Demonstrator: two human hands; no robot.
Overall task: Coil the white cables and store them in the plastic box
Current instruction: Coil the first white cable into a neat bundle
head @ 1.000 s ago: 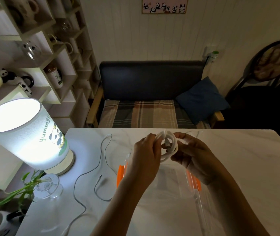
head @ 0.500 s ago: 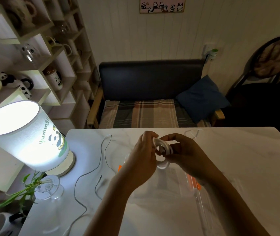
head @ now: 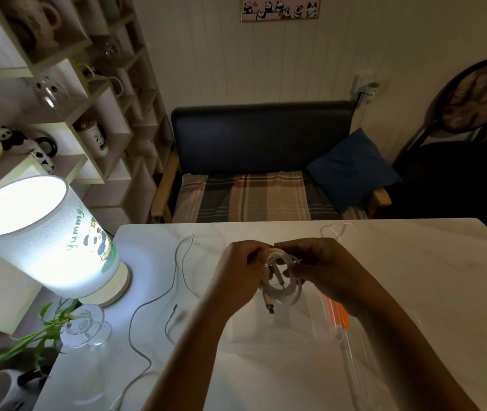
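Observation:
A coiled white cable hangs between both hands above the clear plastic box, one plug end dangling down toward it. My left hand pinches the coil's left side and my right hand grips its top right. The box has orange latches on its right side. A second white cable lies loose and uncoiled on the table to the left. A third thin white cable lies near the table's far edge.
A lit lamp with a panda print stands at the table's left. A glass vase with a green plant sits in front of it. A white marble table spreads to the right; a sofa stands beyond it.
Both hands have lowered the coil slightly toward the box, and a plug end now dangles free below the loop.

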